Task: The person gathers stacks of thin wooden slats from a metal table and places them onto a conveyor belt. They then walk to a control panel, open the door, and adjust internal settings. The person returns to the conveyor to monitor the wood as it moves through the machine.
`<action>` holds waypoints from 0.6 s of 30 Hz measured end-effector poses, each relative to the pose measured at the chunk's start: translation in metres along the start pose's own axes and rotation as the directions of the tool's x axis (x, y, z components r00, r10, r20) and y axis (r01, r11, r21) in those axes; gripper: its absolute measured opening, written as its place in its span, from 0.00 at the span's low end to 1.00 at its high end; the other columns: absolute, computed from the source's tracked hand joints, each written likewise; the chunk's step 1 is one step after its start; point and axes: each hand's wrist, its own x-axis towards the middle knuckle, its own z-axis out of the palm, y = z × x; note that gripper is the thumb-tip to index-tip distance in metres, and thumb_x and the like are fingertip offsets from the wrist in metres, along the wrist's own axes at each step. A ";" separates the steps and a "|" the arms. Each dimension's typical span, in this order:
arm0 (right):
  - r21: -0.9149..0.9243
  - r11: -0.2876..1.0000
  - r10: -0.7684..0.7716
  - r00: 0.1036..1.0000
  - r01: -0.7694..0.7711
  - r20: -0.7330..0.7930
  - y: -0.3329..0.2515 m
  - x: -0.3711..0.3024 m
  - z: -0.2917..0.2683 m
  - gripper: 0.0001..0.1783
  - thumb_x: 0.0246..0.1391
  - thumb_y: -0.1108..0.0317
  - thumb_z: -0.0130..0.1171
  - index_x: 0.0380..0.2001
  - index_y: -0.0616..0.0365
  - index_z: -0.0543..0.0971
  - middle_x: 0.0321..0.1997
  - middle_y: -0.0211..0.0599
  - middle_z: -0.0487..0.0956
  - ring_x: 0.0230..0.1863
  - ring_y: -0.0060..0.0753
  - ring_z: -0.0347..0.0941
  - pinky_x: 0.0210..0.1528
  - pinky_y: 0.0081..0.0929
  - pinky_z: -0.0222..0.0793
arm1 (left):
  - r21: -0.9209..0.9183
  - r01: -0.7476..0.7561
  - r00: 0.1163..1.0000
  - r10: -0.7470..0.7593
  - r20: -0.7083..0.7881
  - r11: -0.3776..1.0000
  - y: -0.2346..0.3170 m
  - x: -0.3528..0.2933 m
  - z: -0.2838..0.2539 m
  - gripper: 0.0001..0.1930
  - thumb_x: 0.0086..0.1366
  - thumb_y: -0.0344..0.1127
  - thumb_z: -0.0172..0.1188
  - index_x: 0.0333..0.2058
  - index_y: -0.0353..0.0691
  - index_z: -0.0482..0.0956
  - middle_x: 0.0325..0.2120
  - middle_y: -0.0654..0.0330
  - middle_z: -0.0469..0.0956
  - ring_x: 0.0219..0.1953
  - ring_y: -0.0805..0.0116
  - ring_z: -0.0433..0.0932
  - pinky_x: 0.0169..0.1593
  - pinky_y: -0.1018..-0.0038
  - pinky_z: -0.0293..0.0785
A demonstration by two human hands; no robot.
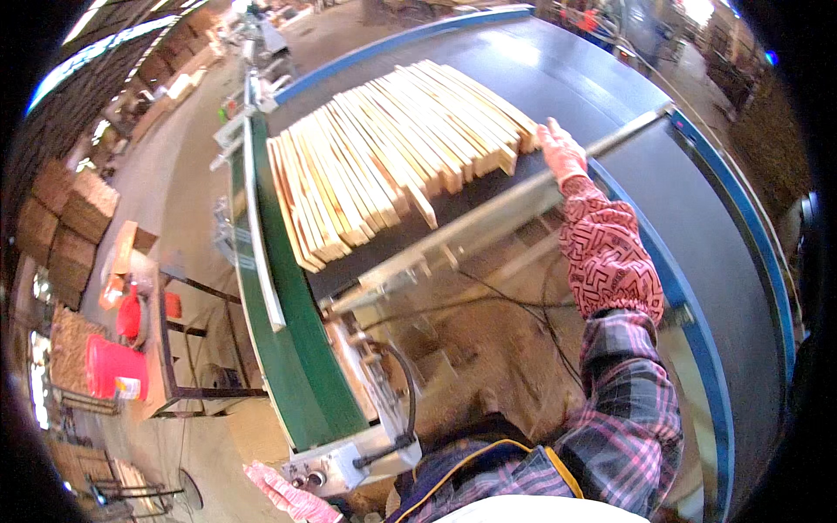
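Note:
A row of pale wooden strips (375, 157) lies side by side on a dark conveyor belt (580, 74), with their near ends uneven. My right hand (562, 150), in a pinkish glove, reaches to the right end of the row. Its fingers are stretched out beside the last strip, and it grips nothing. At the lower left, my left hand (292, 497), gloved too, is open with fingers extended. It is next to a control box (336, 471) with dark knobs; whether it touches the box I cannot tell.
A narrow green belt (314, 375) with a metal guide rail (260, 235) runs along the left. Another dark belt with a blue frame (711, 366) curves along my right. Cables (523, 305) hang beneath the conveyor. A red bucket (113, 368) stands near a workbench (157, 349).

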 end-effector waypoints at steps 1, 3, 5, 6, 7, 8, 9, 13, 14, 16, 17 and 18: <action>-0.031 0.996 0.091 0.990 -0.088 0.107 -0.006 0.015 0.003 0.37 0.65 0.34 0.33 0.68 0.44 0.64 0.66 0.44 0.71 0.68 0.49 0.65 0.67 0.50 0.55 | -0.029 -0.075 0.997 0.075 0.001 0.997 -0.012 0.004 -0.003 0.28 0.76 0.43 0.45 0.70 0.41 0.57 0.69 0.54 0.58 0.69 0.61 0.60 0.71 0.67 0.53; -0.077 0.970 0.243 0.946 -0.232 0.214 0.013 0.046 0.011 0.41 0.63 0.29 0.29 0.72 0.38 0.59 0.71 0.39 0.66 0.73 0.49 0.56 0.70 0.61 0.42 | -0.097 -0.220 0.974 0.225 0.039 0.971 -0.056 0.024 -0.022 0.29 0.75 0.45 0.47 0.70 0.42 0.58 0.69 0.53 0.60 0.68 0.60 0.61 0.70 0.67 0.54; -0.100 0.960 0.278 0.934 -0.262 0.225 0.000 0.049 0.029 0.42 0.62 0.27 0.29 0.72 0.36 0.57 0.71 0.38 0.67 0.74 0.49 0.53 0.71 0.62 0.37 | 0.349 -0.137 0.984 0.168 -0.060 0.927 0.064 -0.032 0.019 0.23 0.75 0.45 0.48 0.59 0.33 0.73 0.63 0.46 0.68 0.65 0.53 0.66 0.68 0.64 0.59; -0.088 0.958 0.287 0.927 -0.274 0.240 0.007 0.055 0.037 0.43 0.62 0.27 0.29 0.72 0.37 0.58 0.71 0.38 0.66 0.74 0.48 0.54 0.71 0.62 0.37 | 0.349 -0.053 0.995 0.077 -0.056 0.935 0.069 -0.038 0.026 0.25 0.75 0.45 0.46 0.61 0.32 0.71 0.65 0.45 0.65 0.67 0.53 0.63 0.70 0.65 0.56; -0.076 0.955 0.297 0.920 -0.288 0.255 0.013 0.062 0.045 0.43 0.62 0.27 0.29 0.72 0.38 0.58 0.71 0.38 0.66 0.74 0.48 0.55 0.71 0.63 0.36 | 0.350 0.030 0.999 -0.013 -0.052 0.936 0.072 -0.041 0.032 0.27 0.76 0.46 0.44 0.63 0.31 0.68 0.67 0.45 0.62 0.69 0.53 0.60 0.71 0.65 0.53; -0.064 0.951 0.308 0.912 -0.302 0.269 0.018 0.067 0.051 0.44 0.62 0.26 0.29 0.72 0.39 0.58 0.71 0.37 0.66 0.73 0.47 0.56 0.71 0.63 0.35 | 0.379 0.018 0.998 0.008 -0.065 0.925 0.074 -0.042 0.040 0.29 0.75 0.48 0.45 0.64 0.29 0.65 0.65 0.43 0.63 0.67 0.52 0.61 0.71 0.66 0.53; 0.066 0.946 0.290 0.921 -0.316 0.260 0.025 0.066 0.063 0.43 0.62 0.27 0.31 0.71 0.42 0.61 0.71 0.37 0.66 0.73 0.46 0.57 0.72 0.55 0.39 | 0.292 -0.012 0.999 0.023 -0.036 0.956 0.051 -0.029 0.025 0.29 0.75 0.48 0.46 0.66 0.33 0.63 0.66 0.46 0.63 0.68 0.55 0.62 0.70 0.66 0.54; 0.580 0.781 0.192 0.973 -0.231 0.129 0.029 0.089 0.083 0.40 0.63 0.34 0.45 0.63 0.56 0.72 0.65 0.40 0.73 0.67 0.36 0.66 0.69 0.28 0.54 | 0.098 -0.084 0.996 0.085 0.000 0.992 -0.016 -0.006 0.001 0.30 0.74 0.47 0.49 0.69 0.40 0.59 0.66 0.51 0.64 0.68 0.61 0.62 0.70 0.67 0.54; 0.638 0.733 0.183 0.972 -0.236 0.149 0.025 0.085 0.081 0.39 0.63 0.35 0.46 0.61 0.58 0.73 0.64 0.41 0.75 0.65 0.35 0.68 0.69 0.28 0.55 | 0.117 -0.079 0.997 0.080 -0.004 0.990 -0.014 -0.008 -0.001 0.30 0.74 0.47 0.49 0.69 0.39 0.60 0.66 0.52 0.64 0.68 0.61 0.62 0.70 0.67 0.55; 0.732 0.677 -0.107 0.994 0.075 -0.004 0.029 0.094 0.087 0.39 0.63 0.35 0.47 0.59 0.60 0.76 0.59 0.38 0.79 0.61 0.29 0.71 0.67 0.27 0.57 | 0.140 -0.075 0.997 0.075 0.005 0.987 -0.016 -0.003 -0.001 0.30 0.74 0.47 0.49 0.69 0.39 0.60 0.67 0.52 0.63 0.68 0.62 0.62 0.70 0.67 0.54; 0.618 0.785 -0.030 0.994 -0.044 0.109 0.013 0.081 0.085 0.37 0.63 0.35 0.46 0.61 0.54 0.74 0.65 0.42 0.74 0.67 0.41 0.67 0.69 0.32 0.57 | 0.179 -0.061 0.998 0.061 0.006 0.982 -0.017 0.002 -0.005 0.30 0.74 0.47 0.49 0.69 0.38 0.60 0.67 0.52 0.63 0.68 0.62 0.62 0.70 0.67 0.54; 0.450 0.892 -0.043 0.984 -0.039 0.171 -0.002 0.070 0.075 0.37 0.63 0.35 0.45 0.62 0.52 0.73 0.65 0.43 0.73 0.67 0.43 0.66 0.69 0.33 0.57 | 0.219 -0.045 0.999 0.045 0.003 0.975 -0.019 0.003 -0.011 0.30 0.74 0.47 0.48 0.69 0.38 0.60 0.67 0.52 0.63 0.68 0.62 0.61 0.71 0.68 0.53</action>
